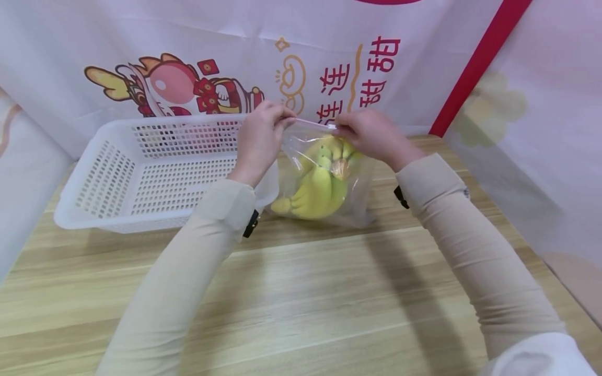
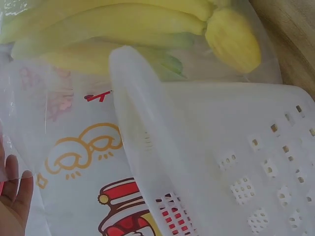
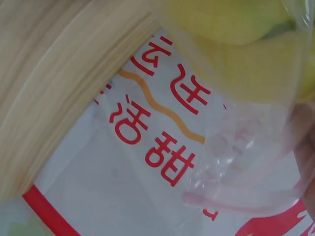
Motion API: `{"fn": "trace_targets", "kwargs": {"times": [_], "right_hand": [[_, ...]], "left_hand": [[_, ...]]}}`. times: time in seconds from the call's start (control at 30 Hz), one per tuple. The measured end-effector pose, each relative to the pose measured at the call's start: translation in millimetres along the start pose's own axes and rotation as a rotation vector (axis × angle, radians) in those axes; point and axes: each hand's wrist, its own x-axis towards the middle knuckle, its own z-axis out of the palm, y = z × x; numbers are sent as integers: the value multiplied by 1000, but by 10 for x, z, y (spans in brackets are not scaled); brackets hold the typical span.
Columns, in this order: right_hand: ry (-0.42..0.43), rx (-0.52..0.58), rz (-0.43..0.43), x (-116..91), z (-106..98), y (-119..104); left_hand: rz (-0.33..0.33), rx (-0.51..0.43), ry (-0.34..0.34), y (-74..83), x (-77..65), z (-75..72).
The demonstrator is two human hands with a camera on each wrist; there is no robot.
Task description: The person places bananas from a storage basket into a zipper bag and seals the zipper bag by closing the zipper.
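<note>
A clear zip bag [image 1: 358,206] with a pink top edge stands on the table, holding a bunch of yellow bananas [image 1: 314,194] with greenish patches. My left hand [image 1: 261,141] pinches the left end of the bag's top edge. At the other side, my right hand [image 1: 376,134] grips the top edge close to a small white slider [image 1: 331,126]. Between the hands the edge runs taut. The left wrist view shows the left fingers [image 2: 22,191] at the plastic, with the bananas [image 2: 142,24] inside the bag. Pink edging [image 3: 236,204] appears in the right wrist view.
A white perforated plastic basket [image 1: 96,219] sits left of the bag, its right end close beside it, under my left forearm. Both stand on a wood-grain table [image 1: 301,303]. Behind rises a white printed cloth [image 1: 226,36] with red characters and a cartoon figure.
</note>
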Motion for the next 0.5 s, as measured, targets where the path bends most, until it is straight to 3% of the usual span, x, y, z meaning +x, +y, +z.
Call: {"fn": "trace_targets", "kwargs": {"times": [0.2,0.5], "right_hand": [[81,9,19,-6,61,-4],[97,-8,-11,13,73,-9]], "left_hand": [[-11,-17,10,-21,-17,28],[-40,-42,15,-44,-8,35]]}}
